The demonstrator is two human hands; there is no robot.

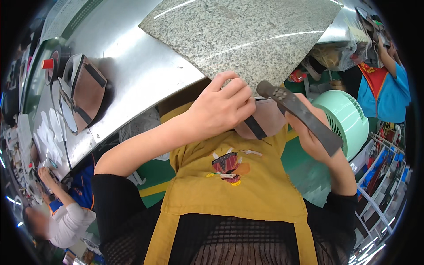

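My left hand (226, 106) is closed, its curled fingers gripping a pinkish-brown shoe upper piece (273, 117) with a black strip, at the near corner of a speckled granite slab (238, 37). In my right hand (311, 132) is a hammer (304, 115) with a long dark metal head. One rounded end of that head is over the slab's corner, close beside my left fingertips and above the upper piece. The hammer's handle is mostly hidden by my hand. Similar brown upper pieces (89, 93) with black strips stand on the metal table to the left.
The shiny metal table (128, 79) bears the slab, a dark roll with a red cap (47, 64) and white strips (51, 132). A mint-green fan (349, 121) stands close by my right forearm. Co-workers in a white top (73, 223) and a blue vest (388, 95) sit at either side.
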